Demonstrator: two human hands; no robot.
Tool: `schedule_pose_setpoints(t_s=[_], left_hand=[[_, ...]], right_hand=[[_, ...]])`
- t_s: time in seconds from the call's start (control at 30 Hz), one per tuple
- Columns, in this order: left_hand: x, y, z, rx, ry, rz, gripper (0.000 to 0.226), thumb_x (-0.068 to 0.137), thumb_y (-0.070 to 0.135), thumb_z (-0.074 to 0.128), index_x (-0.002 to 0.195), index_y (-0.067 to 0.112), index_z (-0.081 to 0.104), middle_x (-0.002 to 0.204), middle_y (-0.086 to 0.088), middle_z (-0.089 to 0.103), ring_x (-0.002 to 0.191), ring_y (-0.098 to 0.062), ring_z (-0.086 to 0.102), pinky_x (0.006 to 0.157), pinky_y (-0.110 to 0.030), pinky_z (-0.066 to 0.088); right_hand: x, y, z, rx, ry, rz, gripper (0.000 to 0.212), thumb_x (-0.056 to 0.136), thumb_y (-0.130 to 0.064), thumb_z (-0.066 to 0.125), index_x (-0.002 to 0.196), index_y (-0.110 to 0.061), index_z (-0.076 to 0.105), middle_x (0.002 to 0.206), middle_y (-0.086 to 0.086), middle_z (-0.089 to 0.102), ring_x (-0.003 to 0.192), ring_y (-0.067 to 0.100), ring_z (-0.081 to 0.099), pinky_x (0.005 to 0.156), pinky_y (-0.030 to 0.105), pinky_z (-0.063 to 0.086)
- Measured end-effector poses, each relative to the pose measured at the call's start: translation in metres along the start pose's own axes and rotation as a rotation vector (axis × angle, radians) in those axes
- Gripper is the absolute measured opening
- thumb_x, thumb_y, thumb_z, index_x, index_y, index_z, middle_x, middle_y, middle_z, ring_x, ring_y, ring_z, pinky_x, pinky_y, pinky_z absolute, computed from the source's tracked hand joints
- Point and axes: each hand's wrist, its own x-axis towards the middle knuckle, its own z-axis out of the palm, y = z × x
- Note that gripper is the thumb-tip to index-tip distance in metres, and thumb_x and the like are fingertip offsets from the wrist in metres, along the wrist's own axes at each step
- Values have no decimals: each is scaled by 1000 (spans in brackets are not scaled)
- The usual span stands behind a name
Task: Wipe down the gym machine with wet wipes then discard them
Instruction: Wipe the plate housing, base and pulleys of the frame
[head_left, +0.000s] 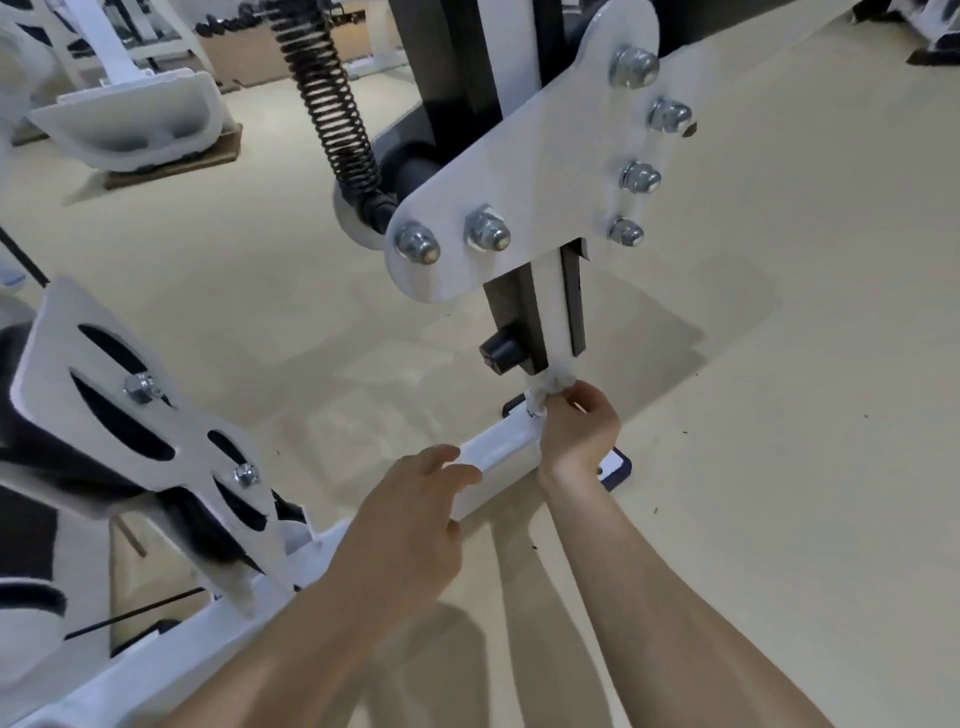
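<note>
Head: one wipe (549, 388), left hand (410, 519), right hand (577, 435)

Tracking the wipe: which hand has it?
The right hand pinches the wipe; the left hand rests open on the white bar, holding nothing.

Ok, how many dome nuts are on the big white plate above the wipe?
6 dome nuts: four down the right edge, two side by side at lower left. None seem hidden.

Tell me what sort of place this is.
Probably a gym: a white bolted machine frame with a coil spring, another white machine behind it, and open pale floor.
</note>
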Motion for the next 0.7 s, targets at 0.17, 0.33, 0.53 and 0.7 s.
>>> schedule_pose_setpoints(t_s=[0.17, 0.33, 0.53, 0.7], left_hand=[[4, -38, 44, 121, -273, 30, 57, 71, 7, 46, 126, 16, 59, 132, -4, 52, 118, -29, 54, 84, -40, 53], [5, -54, 55, 127, -338, -72, 62, 79, 19, 32, 139, 19, 44, 150, -3, 30, 135, -24, 32, 107, -30, 32], [-7, -58, 68, 56, -213, -61, 62, 87, 6, 41, 145, 28, 38, 159, 1, 17, 143, -19, 21, 111, -25, 23], [-5, -62, 74, 78, -137, -55, 58, 79, 1, 47, 133, 19, 51, 151, -7, 34, 135, -26, 37, 110, -32, 36]], right_hand=[[12, 51, 0, -316, -35, -146, 29, 86, 0, 51, 65, -18, 60, 70, -4, 55, 65, 13, 49, 63, 24, 39], [15, 89, -8, -808, -256, -657, 21, 86, 4, 48, 91, 0, 69, 77, 6, 54, 68, 26, 52, 55, 21, 37], [6, 81, -2, -1278, -496, -1001, 43, 74, -6, 36, 107, -1, 64, 126, 16, 54, 119, 33, 47, 82, 41, 53], [16, 71, -16, -1440, -648, -954, 61, 74, -4, 26, 127, 0, 56, 120, 15, 62, 120, 38, 57, 98, 45, 48]])
